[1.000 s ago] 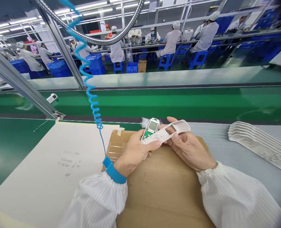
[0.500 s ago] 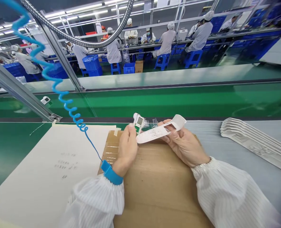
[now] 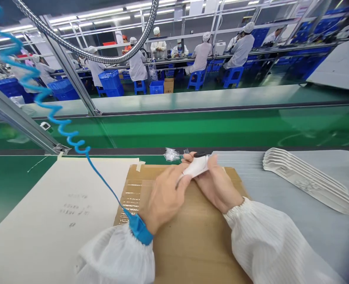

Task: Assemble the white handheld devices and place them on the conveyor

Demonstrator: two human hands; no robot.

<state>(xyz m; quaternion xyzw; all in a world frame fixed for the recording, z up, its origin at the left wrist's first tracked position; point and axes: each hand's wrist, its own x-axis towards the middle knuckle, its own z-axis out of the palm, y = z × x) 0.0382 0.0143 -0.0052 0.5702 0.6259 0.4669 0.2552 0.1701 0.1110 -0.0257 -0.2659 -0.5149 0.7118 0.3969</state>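
Note:
Both hands meet over the cardboard (image 3: 201,228), fingers closed round a white plastic part (image 3: 197,167). My left hand (image 3: 165,193), with a blue strap at its wrist, grips the part's near left end. My right hand (image 3: 217,183) holds its right end. A dark piece (image 3: 199,154) shows at the far edge of the part; what it is I cannot make out. Much of the part is hidden by the fingers. Just beyond the hands lies a small heap of clear plastic bits (image 3: 171,154).
Several nested white shells (image 3: 307,177) lie on grey foam sheet (image 3: 251,173) at right. White paper (image 3: 82,189) with writing is at left. A coiled blue cord (image 3: 103,179) runs to the left wrist. A green conveyor (image 3: 174,130) crosses beyond; people sit farther back.
The white part has turned and now lies between both hands, more covered by fingers. My left hand has moved across onto it. The small display piece is no longer visible at the left hand.

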